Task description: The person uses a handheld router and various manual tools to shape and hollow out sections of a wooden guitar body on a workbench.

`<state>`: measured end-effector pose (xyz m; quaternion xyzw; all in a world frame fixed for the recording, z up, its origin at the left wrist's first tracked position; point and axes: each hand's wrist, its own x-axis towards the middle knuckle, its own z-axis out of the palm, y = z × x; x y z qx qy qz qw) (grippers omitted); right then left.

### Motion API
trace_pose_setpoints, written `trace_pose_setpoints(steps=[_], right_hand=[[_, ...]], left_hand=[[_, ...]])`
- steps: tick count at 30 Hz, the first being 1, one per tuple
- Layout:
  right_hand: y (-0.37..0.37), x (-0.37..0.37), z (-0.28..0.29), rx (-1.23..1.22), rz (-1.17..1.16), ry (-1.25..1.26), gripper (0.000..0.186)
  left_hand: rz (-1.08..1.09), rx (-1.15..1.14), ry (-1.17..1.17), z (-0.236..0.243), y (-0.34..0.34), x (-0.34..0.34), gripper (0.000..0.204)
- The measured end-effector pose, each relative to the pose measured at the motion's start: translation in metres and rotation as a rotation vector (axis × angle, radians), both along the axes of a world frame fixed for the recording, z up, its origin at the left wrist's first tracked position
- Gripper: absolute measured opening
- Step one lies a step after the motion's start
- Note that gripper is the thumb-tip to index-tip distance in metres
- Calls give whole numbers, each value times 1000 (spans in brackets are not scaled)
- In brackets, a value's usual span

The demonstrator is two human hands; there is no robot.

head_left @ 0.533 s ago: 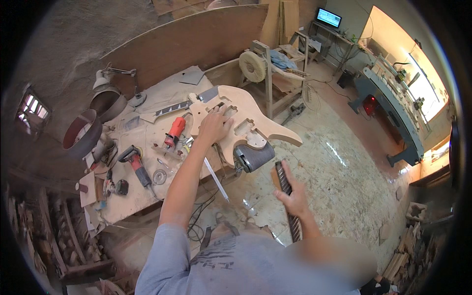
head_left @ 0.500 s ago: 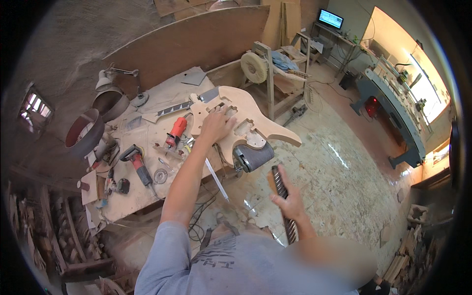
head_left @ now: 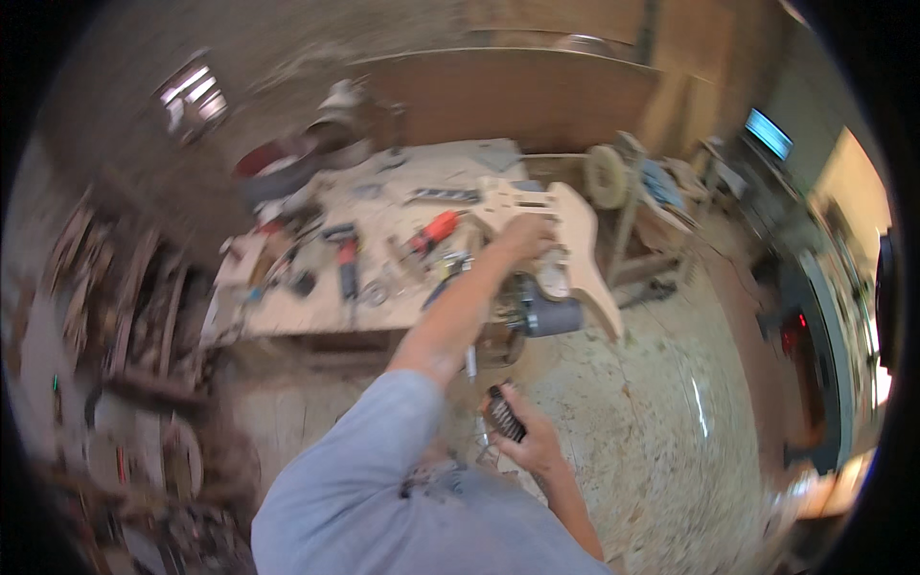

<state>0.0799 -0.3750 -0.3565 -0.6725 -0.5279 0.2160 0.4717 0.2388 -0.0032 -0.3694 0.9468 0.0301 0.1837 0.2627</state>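
Observation:
A pale wooden electric guitar body [head_left: 578, 222] with routed cavities lies over a belt sander, whose dark grey roller [head_left: 556, 318] sticks out beneath it. My left hand [head_left: 527, 238] is on the top of the body, its fingers curled at a cavity. Lower down, in front of my shirt, my right hand [head_left: 533, 437] is wrapped around a guitar neck [head_left: 504, 414] with a dark, light-marked fretboard, seen end-on and partly hidden. Another dark-faced neck [head_left: 446, 195] lies on the table left of the body. Motion blur softens everything.
The dusty worktable [head_left: 307, 311] carries a red power tool [head_left: 436, 230], a grinder [head_left: 347, 264] and smaller parts. Large drum-like shades [head_left: 278, 168] stand at its far left. A wooden frame with a round wheel [head_left: 606, 177] is behind the body. Scrap wood [head_left: 134, 297] fills the left side.
My view has swung left, so the table and guitar body appear farther right. The neck in my right hand has tipped from lengthwise to nearly end-on. My left hand stays on the body.

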Motion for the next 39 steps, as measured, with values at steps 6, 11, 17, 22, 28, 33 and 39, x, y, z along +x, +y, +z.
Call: trace_pose_setpoints(steps=[6, 11, 17, 22, 28, 33, 39], right_hand=[[4, -1, -7, 237, 66, -26, 84], [-5, -11, -15, 164, 7, 75, 85], [19, -9, -35, 126, -83, 123, 109], [91, -28, 45, 213, 65, 656, 120], [231, -52, 81, 85, 413, 599, 99], [261, -65, 27, -149, 322, 114, 70], [156, -51, -100, -636, -54, 527, 69]], left_hand=[[83, 51, -102, -9, -13, -12, 23], [41, 59, -194, -11, 3, -29, 19], [222, -75, -864, 14, -44, -92, 25], [141, -1054, -315, -52, -109, -276, 17], [159, -1132, 309, -19, -148, -338, 44], [658, -1261, -477, -74, -74, -369, 26], [1346, -836, -467, -129, 97, -453, 39]])
